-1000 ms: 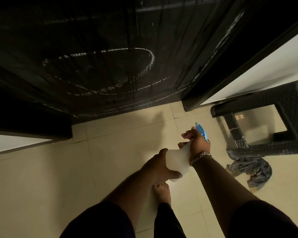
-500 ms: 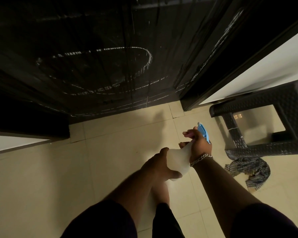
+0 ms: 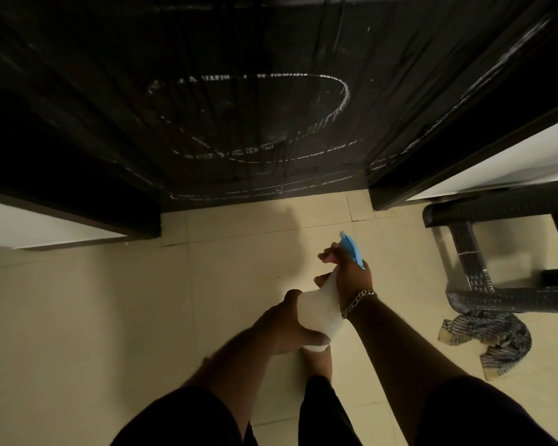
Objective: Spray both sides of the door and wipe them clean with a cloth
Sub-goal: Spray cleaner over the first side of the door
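A dark door (image 3: 239,101) with white chalk loops drawn on it fills the top of the head view. Both hands hold a white spray bottle (image 3: 319,312) with a blue trigger head (image 3: 351,249) above the floor, its nozzle pointing toward the door's lower edge. My left hand (image 3: 284,326) grips the bottle's base. My right hand (image 3: 348,275), with a chain bracelet on the wrist, grips the neck, fingers curled at the trigger. A striped cloth (image 3: 490,336) lies crumpled on the floor to the right, apart from both hands.
A dark woven plastic stool (image 3: 471,259) stands at the right beside the door frame (image 3: 432,162). Cream floor tiles (image 3: 110,317) spread to the left. White walls (image 3: 29,226) flank the doorway. My bare foot (image 3: 318,362) is under the bottle.
The view has shifted so the door sits further right in frame. Both hands keep their grip on the bottle with almost no movement.
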